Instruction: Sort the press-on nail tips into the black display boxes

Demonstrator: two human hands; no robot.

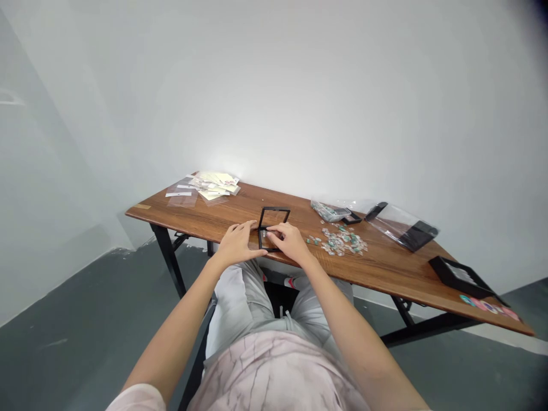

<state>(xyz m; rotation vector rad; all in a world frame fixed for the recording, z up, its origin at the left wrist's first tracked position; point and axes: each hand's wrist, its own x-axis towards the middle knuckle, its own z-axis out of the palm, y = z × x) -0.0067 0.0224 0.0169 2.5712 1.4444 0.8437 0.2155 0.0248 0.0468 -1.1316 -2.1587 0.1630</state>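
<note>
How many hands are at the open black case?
2. The left hand is at the left side of the case, thumb and fingers spread; the right hand reaches over its lower part from the right. No other hands show.

Table [240, 204] smooth wood; hinged case [274, 217] plastic; pouch [400, 224] glossy plastic; wall [274, 103] smooth, matt.

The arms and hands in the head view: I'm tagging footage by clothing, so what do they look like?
Both the left hand and the right hand are ungloved, with slim fingers. The forearms are uncovered; no watch or bracelet shows. A plain-looking pale pink sleeve appears on the left arm; the right one's is out of frame. Rings are too small to tell.
</note>
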